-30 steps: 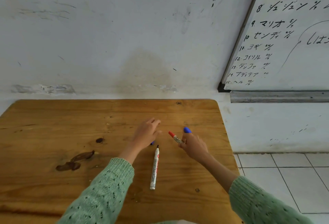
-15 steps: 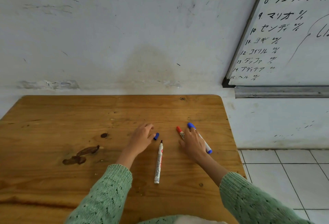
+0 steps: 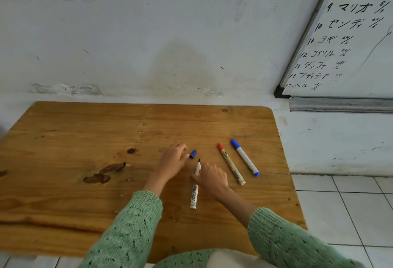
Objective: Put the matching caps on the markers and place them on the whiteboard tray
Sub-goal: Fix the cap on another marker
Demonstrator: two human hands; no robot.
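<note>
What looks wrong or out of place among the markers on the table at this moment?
One marker lies uncapped, its dark tip bare, and the only loose cap beside it is blue, a possible colour mismatch. The red-capped marker and blue-capped marker lie closed. The wooden table has dark stains. Nothing is spilled.

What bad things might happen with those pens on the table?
1. The uncapped marker has a dark tip, but the loose cap by the left hand is blue, so it may not match.
2. Its bare tip could mark the wooden table or the right hand reaching for it.
3. The blue marker lies nearest the table's right edge and might roll off.
</note>
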